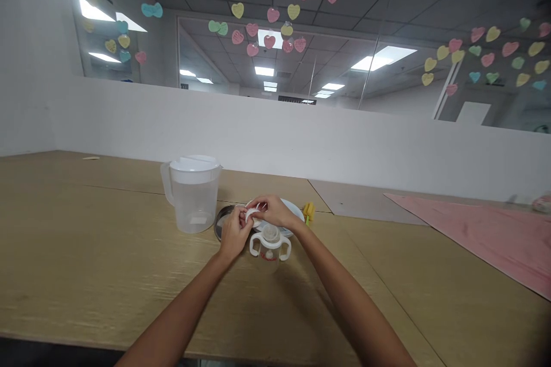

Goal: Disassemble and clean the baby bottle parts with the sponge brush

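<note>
My left hand (235,233) and my right hand (274,211) meet over the table, both closed on a small round white part, like a ring or cap (252,217). The fingers cover much of it. Just in front stands a clear baby bottle (269,259) with two white handles and a pale translucent top. Behind my right hand lies a white plate (295,210), partly hidden. A round metal dish (221,219) is beside my left hand, partly covered by it.
A translucent lidded pitcher (195,200) stands on the left of the wooden table (107,264). A yellow object (309,211), perhaps a sponge or brush, lies right of the plate. A pink sheet (486,229) covers the far right. A white wall (275,137) closes the back.
</note>
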`<state>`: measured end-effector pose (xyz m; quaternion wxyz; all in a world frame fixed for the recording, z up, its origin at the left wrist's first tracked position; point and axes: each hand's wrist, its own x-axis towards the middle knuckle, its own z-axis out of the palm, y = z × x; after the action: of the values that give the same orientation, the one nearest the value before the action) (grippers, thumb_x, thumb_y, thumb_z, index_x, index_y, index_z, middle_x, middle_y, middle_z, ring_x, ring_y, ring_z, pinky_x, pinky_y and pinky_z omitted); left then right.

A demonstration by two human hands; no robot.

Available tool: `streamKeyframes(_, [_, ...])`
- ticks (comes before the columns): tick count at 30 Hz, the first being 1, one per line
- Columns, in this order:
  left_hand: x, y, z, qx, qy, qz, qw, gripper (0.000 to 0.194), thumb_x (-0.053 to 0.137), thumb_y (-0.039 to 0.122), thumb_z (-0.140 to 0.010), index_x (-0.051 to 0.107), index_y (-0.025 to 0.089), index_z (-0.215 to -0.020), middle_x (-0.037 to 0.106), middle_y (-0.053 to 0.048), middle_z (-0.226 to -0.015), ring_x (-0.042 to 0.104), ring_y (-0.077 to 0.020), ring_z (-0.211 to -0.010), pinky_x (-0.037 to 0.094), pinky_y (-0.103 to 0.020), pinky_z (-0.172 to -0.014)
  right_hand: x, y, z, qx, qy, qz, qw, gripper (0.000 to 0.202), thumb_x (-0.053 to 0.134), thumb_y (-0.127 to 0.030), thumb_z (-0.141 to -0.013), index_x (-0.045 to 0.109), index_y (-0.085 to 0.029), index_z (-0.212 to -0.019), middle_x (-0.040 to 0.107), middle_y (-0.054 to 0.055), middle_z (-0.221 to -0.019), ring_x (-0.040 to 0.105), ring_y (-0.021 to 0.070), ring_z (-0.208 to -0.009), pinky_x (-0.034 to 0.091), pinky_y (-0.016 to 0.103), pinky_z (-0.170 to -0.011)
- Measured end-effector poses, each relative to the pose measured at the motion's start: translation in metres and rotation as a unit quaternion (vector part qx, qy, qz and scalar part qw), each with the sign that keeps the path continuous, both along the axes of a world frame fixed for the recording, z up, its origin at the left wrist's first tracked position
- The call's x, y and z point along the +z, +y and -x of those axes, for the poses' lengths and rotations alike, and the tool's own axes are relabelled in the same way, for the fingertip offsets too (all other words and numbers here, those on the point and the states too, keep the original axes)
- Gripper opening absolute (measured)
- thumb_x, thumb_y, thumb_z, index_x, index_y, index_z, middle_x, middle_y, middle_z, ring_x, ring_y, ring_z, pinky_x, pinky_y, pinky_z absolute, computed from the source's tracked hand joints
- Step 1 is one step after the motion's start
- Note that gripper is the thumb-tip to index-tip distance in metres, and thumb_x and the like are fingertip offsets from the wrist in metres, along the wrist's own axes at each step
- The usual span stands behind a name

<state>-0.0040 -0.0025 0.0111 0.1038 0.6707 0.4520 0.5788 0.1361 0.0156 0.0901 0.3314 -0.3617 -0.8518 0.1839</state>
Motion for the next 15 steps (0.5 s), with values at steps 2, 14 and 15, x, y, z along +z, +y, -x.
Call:
streamKeyframes(2, [-0.0004,0.0001,-0.0006,-0.003,0.0,0.001,1.0,0.013,0.048,0.03,-0.077,0.049,0.018,-0.084,0.051,0.003,-0.065,0.048,-0.0123,-0.057,0.038,-0.024,-0.057,0.0008,-0.0015,0.0006,0.003,-0.012,-0.012,1.0,0.031,0.059,-0.005,-0.063,0.072,-0.018,-0.087,0.069,0.001,-0.082,0.053,0.0106,-0.067,0.041,0.021,-0.064])
streamKeyframes(14, [-0.0024,-0.0015,0.001,-0.031,0.023,-0.02,0.999,0.026,0.04,0.036,-0.087,0.054,0.017,-0.098,0.058,-0.001,-0.073,0.052,-0.0154,-0.065,0.04,-0.027,-0.064,0.0059,-0.0077,0.001,0.002,-0.085,-0.077,0.993,0.029,0.054,-0.008,-0.071,0.073,-0.021,-0.089,0.068,0.001,-0.075,0.05,0.0106,-0.063,0.037,0.021,-0.061])
streamKeyframes(15, [-0.003,-0.0009,0.0012,-0.033,0.023,-0.02,0.999,0.028,0.039,0.037,-0.088,0.054,0.017,-0.1,0.059,-0.002,-0.075,0.053,-0.0158,-0.067,0.041,-0.028,-0.066,0.006,-0.0076,0.001,0.002,-0.089,-0.083,0.993,0.029,0.054,-0.009,-0.072,0.073,-0.021,-0.09,0.068,0.002,-0.076,0.051,0.0109,-0.064,0.037,0.022,-0.062])
